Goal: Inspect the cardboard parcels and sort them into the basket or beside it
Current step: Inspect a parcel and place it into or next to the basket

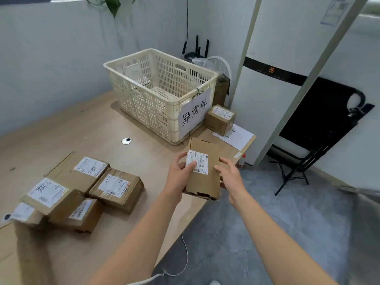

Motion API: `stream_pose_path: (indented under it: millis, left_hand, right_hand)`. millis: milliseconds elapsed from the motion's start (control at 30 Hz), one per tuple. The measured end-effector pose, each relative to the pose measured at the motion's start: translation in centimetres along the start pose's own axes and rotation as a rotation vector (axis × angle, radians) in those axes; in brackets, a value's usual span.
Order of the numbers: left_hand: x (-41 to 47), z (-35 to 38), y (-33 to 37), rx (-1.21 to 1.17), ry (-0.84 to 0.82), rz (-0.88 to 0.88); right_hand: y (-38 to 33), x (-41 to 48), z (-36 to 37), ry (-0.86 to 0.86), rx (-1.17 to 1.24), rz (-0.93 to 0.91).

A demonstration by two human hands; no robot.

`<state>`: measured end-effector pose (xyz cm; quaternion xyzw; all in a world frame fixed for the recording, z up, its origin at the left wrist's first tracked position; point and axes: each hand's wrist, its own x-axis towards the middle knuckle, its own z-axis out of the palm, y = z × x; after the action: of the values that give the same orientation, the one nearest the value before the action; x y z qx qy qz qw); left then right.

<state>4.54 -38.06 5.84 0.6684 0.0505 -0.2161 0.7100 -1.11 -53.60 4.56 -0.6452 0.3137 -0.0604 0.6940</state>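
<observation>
I am holding a flat cardboard parcel (203, 173) up over the counter (86, 128) edge, label side facing me, so that I can be reading the white shipping label (197, 162) and checking the box for damage. My left hand (181, 171) is gripping the parcel's left edge, its fingers (190, 166) curling onto the label, while my right hand (229, 173) is steadying the right edge with its fingers spread loosely rather than clamping. The near lower edge is looking torn, which I am judging could be grounds for the cream plastic basket (162, 93), since its paper sign (195, 115) is marking it out for a particular class of parcel; the basket is looking empty. One small parcel (221, 119) is already sitting just beside the basket on a white sheet (236, 137), seemingly the spot for passed items. The unsorted parcels (82, 188) are lying heaped at my left, within easy reach for the next pick.
</observation>
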Motion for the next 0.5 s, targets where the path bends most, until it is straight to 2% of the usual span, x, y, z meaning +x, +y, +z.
stream_pose_path:
  millis: [200, 500]
  left_hand:
    - [4.5, 6.5, 1.1, 0.016, 0.081, 0.071]
    - [11.7, 12.2, 1.8, 0.050, 0.211, 0.160]
  right_hand:
    - [-1.9, 6.9, -5.0, -0.042, -0.057, -0.008]
    - [-5.1, 15.0, -7.2, -0.026, -0.046, -0.054]
